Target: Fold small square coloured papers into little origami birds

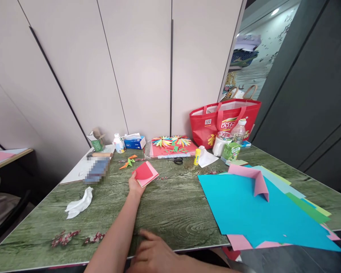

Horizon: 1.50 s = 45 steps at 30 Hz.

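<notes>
My left hand is stretched forward over the table, with its thumb closed on a small stack of square paper sheets, red on top with pink ones fanned out below. My right hand is low at the table's front edge, palm down, its fingers loosely apart and slightly blurred. I see nothing in it. Orange and green folded paper pieces lie beyond the stack. Black-handled scissors and a yellow glue stick are farther back.
Large blue paper overhangs the front right edge, with a folded pink strip on it. A crumpled tissue lies at left. Along the back stand a tissue box, colourful paper flowers, a red bag and a bottle.
</notes>
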Motion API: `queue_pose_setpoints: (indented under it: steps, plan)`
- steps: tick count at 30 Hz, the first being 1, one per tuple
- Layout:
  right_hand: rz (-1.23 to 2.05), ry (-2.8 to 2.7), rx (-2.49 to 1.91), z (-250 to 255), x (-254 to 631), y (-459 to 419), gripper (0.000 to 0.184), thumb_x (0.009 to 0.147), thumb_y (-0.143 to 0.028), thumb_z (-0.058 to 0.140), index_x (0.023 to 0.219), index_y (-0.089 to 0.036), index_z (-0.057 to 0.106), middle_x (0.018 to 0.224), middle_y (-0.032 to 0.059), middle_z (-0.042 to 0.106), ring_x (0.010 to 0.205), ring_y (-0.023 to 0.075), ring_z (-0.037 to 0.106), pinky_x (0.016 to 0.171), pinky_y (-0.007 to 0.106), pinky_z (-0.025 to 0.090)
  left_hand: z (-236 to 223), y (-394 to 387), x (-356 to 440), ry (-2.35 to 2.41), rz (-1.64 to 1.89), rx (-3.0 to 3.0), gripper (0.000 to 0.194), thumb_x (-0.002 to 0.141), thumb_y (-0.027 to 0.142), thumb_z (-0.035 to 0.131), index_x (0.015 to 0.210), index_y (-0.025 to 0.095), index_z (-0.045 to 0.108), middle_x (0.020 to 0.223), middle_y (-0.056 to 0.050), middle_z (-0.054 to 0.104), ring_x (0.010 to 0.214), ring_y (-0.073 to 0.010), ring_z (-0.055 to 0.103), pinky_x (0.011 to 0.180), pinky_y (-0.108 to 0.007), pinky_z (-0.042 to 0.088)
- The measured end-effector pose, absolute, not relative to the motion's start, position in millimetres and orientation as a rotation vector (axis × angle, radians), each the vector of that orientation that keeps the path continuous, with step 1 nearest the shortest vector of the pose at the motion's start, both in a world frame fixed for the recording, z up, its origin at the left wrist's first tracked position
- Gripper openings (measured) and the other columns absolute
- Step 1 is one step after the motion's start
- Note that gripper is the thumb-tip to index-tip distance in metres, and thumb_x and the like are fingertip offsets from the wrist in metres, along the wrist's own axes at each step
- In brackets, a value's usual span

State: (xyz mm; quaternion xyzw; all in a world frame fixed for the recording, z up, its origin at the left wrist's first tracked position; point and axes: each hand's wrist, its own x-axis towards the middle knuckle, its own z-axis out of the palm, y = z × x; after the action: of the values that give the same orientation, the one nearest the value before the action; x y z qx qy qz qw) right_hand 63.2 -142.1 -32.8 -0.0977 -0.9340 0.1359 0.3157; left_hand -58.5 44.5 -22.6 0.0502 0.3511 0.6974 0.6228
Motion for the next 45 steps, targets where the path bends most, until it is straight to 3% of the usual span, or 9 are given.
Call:
queue_pose_setpoints:
  steps: [6, 9, 11, 17, 24, 30, 35, 40, 45]
  plan:
    - [0.417, -1.994, -0.937, -5, 114, -105, 0.034, 0.083, -0.032, 0.046, 0.054, -0.018, 0.057, 0.049, -0.0007, 0.058, 0.047, 0.0096, 0.051, 0.054, 0.021, 0.041, -17, 41, -55, 0.852, 1.533, 0.211, 0.022, 0.081, 0.019, 0.041, 0.098, 0.013, 0.055, 0.068, -0.008, 0.068, 0.060, -0.0219, 0.065, 0.063, -0.044, 0.052]
    - [0.533, -1.758, -1.131, 7, 143, -61, 0.019, 0.081, -0.032, 0.048, 0.083, -0.019, 0.061, 0.079, 0.0055, 0.064, 0.071, 0.0160, 0.058, 0.064, 0.026, 0.046, -15, 37, -53, 0.879, 1.495, 0.266, 0.019, 0.079, 0.015, 0.046, 0.092, 0.009, 0.057, 0.066, -0.011, 0.068, 0.057, -0.0211, 0.065, 0.058, -0.037, 0.053]
    - [0.681, -1.571, -1.180, 7, 156, -30, 0.035, 0.075, -0.037, 0.054, 0.105, -0.019, 0.053, 0.099, 0.0099, 0.060, 0.088, 0.0206, 0.057, 0.069, 0.032, 0.048, -14, 34, -51, 0.892, 1.493, 0.313, 0.016, 0.076, 0.011, 0.050, 0.090, 0.009, 0.058, 0.065, -0.010, 0.068, 0.055, -0.0196, 0.064, 0.056, -0.033, 0.053]
    - [1.307, -1.433, -1.015, -13, 165, 12, 0.053, 0.069, -0.036, 0.061, 0.116, -0.020, 0.041, 0.101, 0.0089, 0.062, 0.089, 0.0205, 0.060, 0.075, 0.036, 0.049, -11, 15, -23, 0.883, 1.507, 0.495, 0.022, 0.064, 0.015, 0.067, 0.084, 0.012, 0.061, 0.076, -0.009, 0.070, 0.062, -0.0200, 0.065, 0.067, -0.034, 0.051]
    - [0.967, -1.521, -0.899, -22, 157, 0, 0.015, 0.078, -0.027, 0.050, 0.086, -0.018, 0.057, 0.085, 0.0056, 0.064, 0.077, 0.0183, 0.059, 0.074, 0.033, 0.048, -8, 0, 2, 1.037, 1.471, 1.256, 0.026, 0.063, 0.019, 0.067, 0.088, 0.015, 0.064, 0.094, -0.008, 0.065, 0.092, -0.0226, 0.057, 0.089, -0.034, 0.038]
    - [0.750, -1.578, -1.041, -31, 157, -1, 0.012, 0.077, -0.021, 0.046, 0.087, -0.017, 0.053, 0.083, 0.0059, 0.060, 0.076, 0.0181, 0.057, 0.070, 0.031, 0.047, -7, -4, 7, 1.035, 1.627, 1.352, 0.053, 0.064, 0.012, 0.065, 0.113, 0.021, 0.047, 0.094, -0.006, 0.058, 0.092, -0.0202, 0.053, 0.092, -0.036, 0.033]
    - [0.770, -1.654, -1.083, -40, 152, -1, 0.038, 0.073, -0.016, 0.049, 0.110, -0.018, 0.040, 0.104, 0.0081, 0.055, 0.090, 0.0193, 0.055, 0.077, 0.033, 0.045, -15, -3, 5, 1.077, 1.482, 1.506, 0.049, 0.071, 0.015, 0.059, 0.118, 0.021, 0.046, 0.101, -0.007, 0.056, 0.094, -0.0212, 0.051, 0.092, -0.035, 0.033]
    - [0.679, -1.679, -1.073, -34, 153, -5, 0.015, 0.081, -0.016, 0.036, 0.093, -0.017, 0.045, 0.086, 0.0067, 0.058, 0.079, 0.0183, 0.055, 0.070, 0.031, 0.044, -17, -5, 4, 1.124, 1.502, 1.586, 0.034, 0.075, 0.017, 0.053, 0.109, 0.021, 0.055, 0.105, -0.008, 0.058, 0.095, -0.0211, 0.052, 0.093, -0.034, 0.032]
    - [0.693, -1.677, -1.097, -32, 152, -7, 0.015, 0.079, -0.016, 0.040, 0.093, -0.018, 0.044, 0.088, 0.0064, 0.057, 0.078, 0.0182, 0.056, 0.069, 0.030, 0.044, -16, -7, 6, 1.062, 1.436, 1.640, 0.036, 0.072, 0.016, 0.057, 0.108, 0.022, 0.057, 0.101, -0.007, 0.060, 0.097, -0.0225, 0.052, 0.094, -0.037, 0.031]
